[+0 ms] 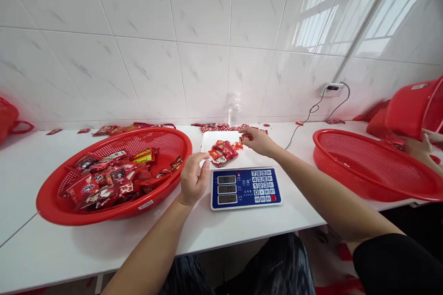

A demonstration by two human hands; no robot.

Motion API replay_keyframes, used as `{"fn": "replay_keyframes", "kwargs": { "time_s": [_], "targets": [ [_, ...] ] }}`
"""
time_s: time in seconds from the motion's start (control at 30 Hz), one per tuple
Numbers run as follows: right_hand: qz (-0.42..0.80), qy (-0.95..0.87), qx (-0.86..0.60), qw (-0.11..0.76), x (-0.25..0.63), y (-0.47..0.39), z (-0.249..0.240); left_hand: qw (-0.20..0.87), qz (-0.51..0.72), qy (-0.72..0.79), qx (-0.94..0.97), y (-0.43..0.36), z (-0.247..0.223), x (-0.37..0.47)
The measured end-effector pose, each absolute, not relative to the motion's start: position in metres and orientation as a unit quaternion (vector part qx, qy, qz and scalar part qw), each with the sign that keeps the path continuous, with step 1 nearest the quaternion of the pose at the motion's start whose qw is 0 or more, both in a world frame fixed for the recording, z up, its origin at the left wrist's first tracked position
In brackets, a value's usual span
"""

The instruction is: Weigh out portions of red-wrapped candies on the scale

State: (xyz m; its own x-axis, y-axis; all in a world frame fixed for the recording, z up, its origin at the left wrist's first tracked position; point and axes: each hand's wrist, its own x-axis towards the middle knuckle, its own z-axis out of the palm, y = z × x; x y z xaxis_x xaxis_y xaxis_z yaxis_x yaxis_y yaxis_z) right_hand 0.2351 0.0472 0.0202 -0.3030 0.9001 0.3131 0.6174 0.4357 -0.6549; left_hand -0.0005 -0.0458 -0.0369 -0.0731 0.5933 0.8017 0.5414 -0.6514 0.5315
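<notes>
A blue-and-white electronic scale (247, 188) stands before me, with small red snack packets (224, 150) piled on its white pan. My right hand (259, 142) is over the pan's right side, its fingertips closed on a small red packet (245, 138). At the pan's left edge is my left hand (194, 179), holding nothing, thumb and fingers apart. Close by on its left, a red perforated basket (48, 203) holds many mixed packets (107, 182). The digits on the scale's displays are too faint to read surely.
A second red basket (332, 179) sits to the right. Beyond it, another person's hands (417, 147) hold a tilted red basket (404, 106). Loose packets (110, 130) lie along the tiled wall. A black cable (304, 122) runs from the wall socket (331, 90).
</notes>
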Motion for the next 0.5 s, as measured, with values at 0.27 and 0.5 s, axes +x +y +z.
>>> {"fn": "replay_keyframes", "kwargs": {
  "time_s": [0.27,0.5],
  "targets": [
    [0.231,-0.825,-0.449,0.254,0.242,0.038,0.021,0.091,0.624,0.426,0.649,-0.045,-0.040,0.003],
    [0.185,-0.832,-0.466,0.238,0.240,0.048,0.009,0.087,0.620,0.411,0.663,-0.041,-0.044,-0.001]
  ]
}}
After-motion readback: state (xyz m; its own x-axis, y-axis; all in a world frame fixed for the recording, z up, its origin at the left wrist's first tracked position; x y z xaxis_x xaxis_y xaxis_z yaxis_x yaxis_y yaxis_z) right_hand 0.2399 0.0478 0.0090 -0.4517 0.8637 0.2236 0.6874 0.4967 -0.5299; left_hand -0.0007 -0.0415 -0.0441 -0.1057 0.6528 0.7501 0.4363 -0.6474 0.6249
